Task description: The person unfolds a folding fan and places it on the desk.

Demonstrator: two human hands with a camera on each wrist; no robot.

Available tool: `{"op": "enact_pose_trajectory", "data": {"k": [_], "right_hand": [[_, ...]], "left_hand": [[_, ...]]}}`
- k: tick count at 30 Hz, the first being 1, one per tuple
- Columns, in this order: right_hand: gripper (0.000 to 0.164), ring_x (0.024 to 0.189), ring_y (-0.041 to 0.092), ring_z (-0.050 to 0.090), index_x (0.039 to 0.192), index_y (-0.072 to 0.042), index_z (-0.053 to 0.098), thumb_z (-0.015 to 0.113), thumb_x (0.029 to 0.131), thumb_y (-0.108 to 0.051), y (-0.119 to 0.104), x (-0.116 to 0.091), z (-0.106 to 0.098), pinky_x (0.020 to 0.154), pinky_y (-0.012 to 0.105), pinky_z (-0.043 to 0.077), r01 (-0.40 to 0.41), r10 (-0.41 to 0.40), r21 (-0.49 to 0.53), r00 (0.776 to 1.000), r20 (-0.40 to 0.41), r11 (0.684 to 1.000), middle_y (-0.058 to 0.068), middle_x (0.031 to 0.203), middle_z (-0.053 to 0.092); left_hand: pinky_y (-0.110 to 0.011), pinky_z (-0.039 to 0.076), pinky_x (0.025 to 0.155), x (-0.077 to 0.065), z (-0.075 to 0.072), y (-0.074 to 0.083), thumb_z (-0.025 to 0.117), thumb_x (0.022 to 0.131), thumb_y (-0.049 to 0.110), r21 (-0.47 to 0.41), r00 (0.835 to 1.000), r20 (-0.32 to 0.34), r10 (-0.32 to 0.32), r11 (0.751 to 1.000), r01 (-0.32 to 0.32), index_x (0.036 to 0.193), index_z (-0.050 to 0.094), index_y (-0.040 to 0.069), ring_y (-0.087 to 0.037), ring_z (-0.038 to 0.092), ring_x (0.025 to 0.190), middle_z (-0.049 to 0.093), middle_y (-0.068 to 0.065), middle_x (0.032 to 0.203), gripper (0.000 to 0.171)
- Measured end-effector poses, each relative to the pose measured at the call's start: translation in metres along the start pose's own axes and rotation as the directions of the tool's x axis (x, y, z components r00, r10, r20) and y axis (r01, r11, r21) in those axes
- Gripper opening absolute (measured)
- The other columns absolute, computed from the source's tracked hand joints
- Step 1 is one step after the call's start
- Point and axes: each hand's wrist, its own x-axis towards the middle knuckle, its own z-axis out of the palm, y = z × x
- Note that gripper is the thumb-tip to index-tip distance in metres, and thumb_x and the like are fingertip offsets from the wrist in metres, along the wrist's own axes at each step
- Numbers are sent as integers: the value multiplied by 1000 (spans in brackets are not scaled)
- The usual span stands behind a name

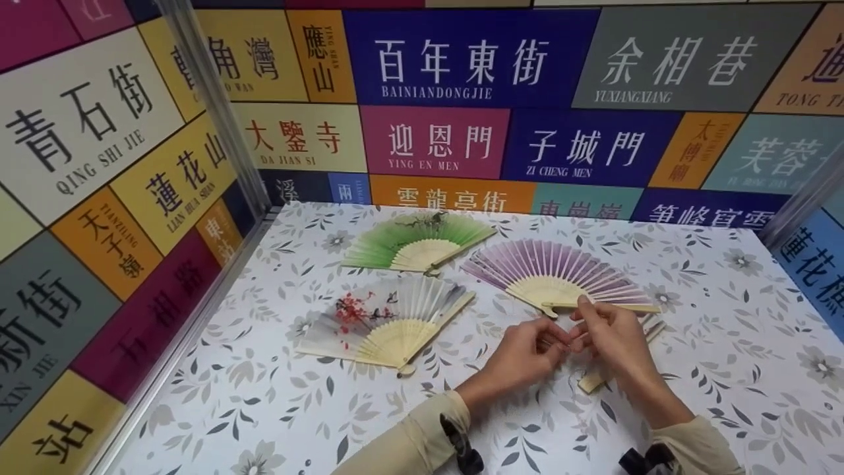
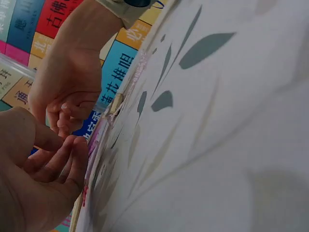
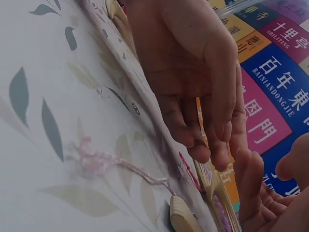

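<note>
My left hand (image 1: 517, 353) and right hand (image 1: 616, 336) meet over the table with their fingertips close together, fingers loosely bent, and nothing visible between them. Just beyond them lies a purple folding fan (image 1: 567, 264), spread out, its pivot end toward the fingers. A folded fan (image 1: 593, 381) lies partly hidden beneath the right hand and forearm. In the right wrist view its pale wooden end (image 3: 183, 216) carries a pink tassel (image 3: 96, 162). In the left wrist view the left hand (image 2: 36, 169) is nearest, palm side showing, with the right hand (image 2: 72, 82) beyond.
Left of the hands, a spread white fan (image 1: 382, 320) with red blossoms and birds lies on the table. Behind it is a spread green fan (image 1: 415, 241). A leaf-patterned cloth (image 1: 264, 396) covers the table, and panels with Chinese lettering (image 1: 455, 59) stand around its back and left sides.
</note>
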Motion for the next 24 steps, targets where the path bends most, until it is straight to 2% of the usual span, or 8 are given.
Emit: {"op": "enact_pose_trajectory", "data": {"k": [2, 4, 7, 10, 13, 15, 18, 24], "right_hand": [[65, 59, 17, 67, 109, 4, 65, 51, 99, -58, 0, 1, -3, 51, 33, 58, 25, -27, -54, 999, -25, 998, 5, 74, 72], [60, 56, 15, 64, 106, 3, 68, 53, 100, -55, 1, 4, -9, 47, 31, 55, 43, -49, -109, 998, -49, 993, 3, 70, 71], [53, 53, 12, 60, 105, 1, 70, 55, 101, -49, 5, 10, -21, 40, 30, 50, 37, -52, -171, 995, -81, 985, -1, 66, 69], [50, 51, 11, 60, 107, 0, 70, 55, 101, -47, 10, 14, -34, 35, 34, 49, 0, -19, -195, 995, -95, 981, -4, 66, 68], [49, 50, 12, 60, 110, 2, 68, 55, 101, -45, 12, 16, -43, 37, 36, 52, -23, 7, -169, 995, -97, 985, -5, 67, 69], [49, 51, 11, 61, 111, 3, 67, 55, 101, -44, 12, 16, -49, 41, 33, 55, -19, 2, -160, 995, -101, 987, -5, 67, 69], [51, 52, 10, 61, 112, 2, 66, 54, 101, -46, 10, 16, -52, 45, 31, 57, -9, -10, -154, 992, -123, 988, -5, 68, 69], [54, 57, 10, 64, 114, -1, 68, 50, 101, -51, 5, 15, -56, 49, 30, 58, -22, -11, -193, 986, -165, 981, -5, 70, 70]], "left_hand": [[-5, 55, 66, 0, 5, 4, 65, 91, 6, 134, 999, 29, 45, 990, -48, 100, 70, 12, 8, 63, 74, 72, 7, 87, 12], [-1, 51, 64, -1, 13, 8, 70, 91, 14, 265, 995, 64, 74, 960, -88, 98, 70, 14, 11, 58, 72, 70, 10, 84, 7], [0, 44, 63, -2, 26, 15, 75, 89, 32, 455, 989, 113, 91, 880, -133, 98, 70, 17, 8, 54, 73, 68, 11, 87, 18], [-4, 39, 58, -3, 39, 21, 79, 83, 49, 604, 990, 125, 70, 786, -132, 98, 68, 20, 3, 50, 73, 63, 12, 88, 34], [-10, 38, 50, -3, 48, 26, 82, 79, 48, 684, 993, 106, 55, 721, -113, 94, 68, 22, 0, 48, 68, 58, 12, 84, 33], [-14, 38, 46, -3, 50, 28, 83, 79, 41, 710, 995, 83, 50, 698, -94, 90, 68, 23, -2, 49, 65, 57, 11, 81, 25], [-18, 38, 43, -4, 48, 29, 81, 78, 28, 721, 998, 56, 32, 690, -63, 81, 68, 23, -5, 49, 63, 58, 9, 77, 15], [-20, 38, 43, -3, 36, 31, 82, 73, 22, 698, 995, 82, -51, 716, -21, 68, 63, 20, -7, 48, 62, 55, 7, 71, 20]]}}
